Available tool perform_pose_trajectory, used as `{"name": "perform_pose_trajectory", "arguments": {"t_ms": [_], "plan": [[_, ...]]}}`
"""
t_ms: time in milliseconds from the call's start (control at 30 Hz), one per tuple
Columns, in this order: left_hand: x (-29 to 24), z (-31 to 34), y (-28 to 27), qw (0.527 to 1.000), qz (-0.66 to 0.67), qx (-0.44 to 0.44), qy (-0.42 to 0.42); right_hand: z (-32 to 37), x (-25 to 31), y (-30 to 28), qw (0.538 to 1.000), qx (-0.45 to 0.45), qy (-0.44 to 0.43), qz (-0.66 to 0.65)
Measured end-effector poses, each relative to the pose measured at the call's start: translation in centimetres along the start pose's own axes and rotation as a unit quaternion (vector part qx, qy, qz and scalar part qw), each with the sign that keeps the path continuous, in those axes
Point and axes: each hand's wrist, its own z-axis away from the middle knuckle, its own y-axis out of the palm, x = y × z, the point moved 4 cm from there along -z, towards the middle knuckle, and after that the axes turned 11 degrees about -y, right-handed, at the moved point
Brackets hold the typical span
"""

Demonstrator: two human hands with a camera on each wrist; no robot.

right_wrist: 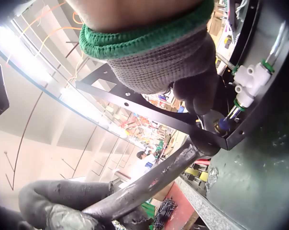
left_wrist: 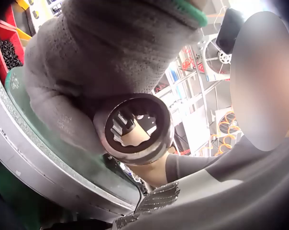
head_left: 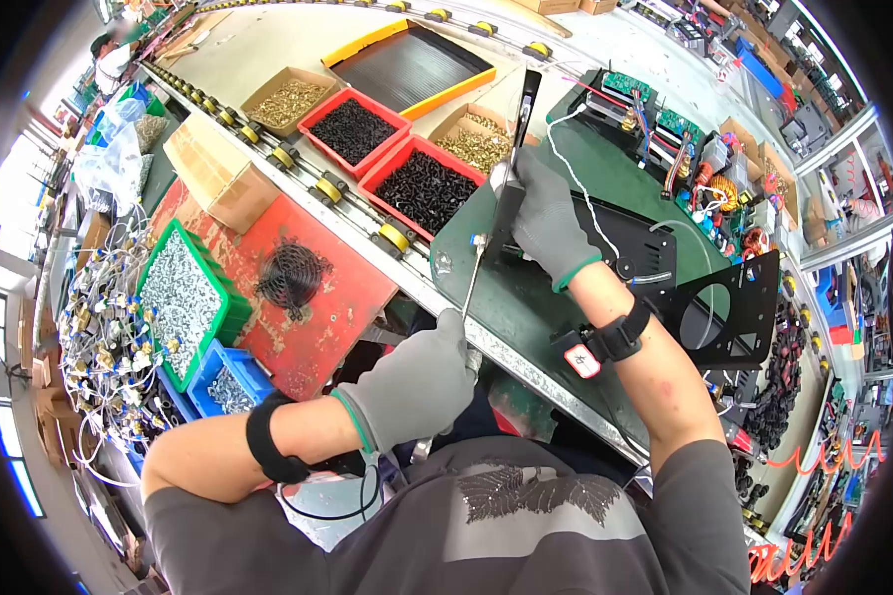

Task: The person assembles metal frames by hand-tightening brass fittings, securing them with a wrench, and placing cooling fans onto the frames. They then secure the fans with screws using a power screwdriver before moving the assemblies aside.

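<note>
Grey-metal wrench (head_left: 474, 283): slants from the left hand toward 12 o'clock, far end at the black panel's near end; contact there is hard to tell

Left hand (head_left: 417, 382): gloved, at 7 o'clock from the head view's centre, fingers clamped round the wrench, its ring-shaped end poking out of the fist

Right hand (head_left: 551, 213): gloved, at 2 o'clock, fingers closed on the black panel (head_left: 507, 210), which stands tilted above the green tabletop (head_left: 533, 297)

White fitting (right_wrist: 253, 82): beside the black panel, clear tubing attached

Red bins (head_left: 375, 180): at 11 o'clock, holding black screws

Green bin (head_left: 236, 315): at 9 o'clock, full of silvery pieces
</note>
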Motion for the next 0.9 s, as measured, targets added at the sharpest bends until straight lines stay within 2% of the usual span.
{"name": "perform_pose_trajectory", "arguments": {"t_ms": [33,100,133,200,233,300,367,433,500,567,700,767,800,833,900], "plan": [[0.6,0.0,0.9,1.0,-0.001,0.003,-0.001,-0.1,0.0,0.1,1.0,0.004,0.016,0.018],[0.4,0.6,1.3,0.983,-0.064,-0.108,0.136,-0.1,-0.3,0.5,1.0,-0.012,0.009,0.018],[0.3,0.5,1.7,0.983,-0.065,-0.103,0.135,-0.1,-0.4,0.5,0.999,-0.03,-0.001,0.02],[0.8,-0.1,2.5,0.999,0.016,-0.045,-0.015,-0.1,-0.4,0.6,0.999,-0.038,-0.012,0.025],[0.5,-0.1,2.8,0.999,0.014,-0.038,-0.016,-0.1,-0.4,0.6,0.998,-0.045,-0.029,0.031],[0.6,-0.2,3.2,0.997,0.01,-0.042,-0.07,0.0,-1.1,1.1,0.998,-0.054,-0.017,0.037],[1.3,-0.7,4.4,0.996,0.008,-0.057,-0.067,-0.1,-1.2,1.1,0.999,-0.036,-0.023,0.014],[1.5,-0.8,5.0,0.995,0.008,-0.071,-0.063,-0.2,-1.2,1.2,0.998,-0.052,0.006,-0.038],[1.6,-1.0,5.2,0.994,-0.006,-0.081,-0.077,-0.3,-0.4,0.5,0.998,-0.042,-0.027,0.024],[2.0,-1.5,5.9,0.993,-0.006,-0.094,-0.068,-0.2,-1.5,1.1,0.999,-0.045,-0.014,0.007],[2.9,-2.0,7.0,0.99,-0.002,-0.132,-0.042,-0.6,-0.7,0.6,0.996,-0.035,-0.005,0.077],[3.0,-1.7,6.4,0.991,0.003,-0.13,-0.042,-0.8,-0.1,0.5,0.998,0.019,0.001,0.062],[3.3,-1.7,6.0,0.991,0.016,-0.132,-0.027,-1.1,0.3,0.0,0.997,0.05,0.038,0.048],[3.6,-1.6,5.6,0.991,0.028,-0.13,-0.012,-1.2,1.9,-1.2,0.998,0.037,0.028,0.052],[4.2,-0.8,4.2,0.984,0.044,-0.17,0.009,-0.3,3.3,-3.2,0.982,0.056,0.181,0.015]]}}
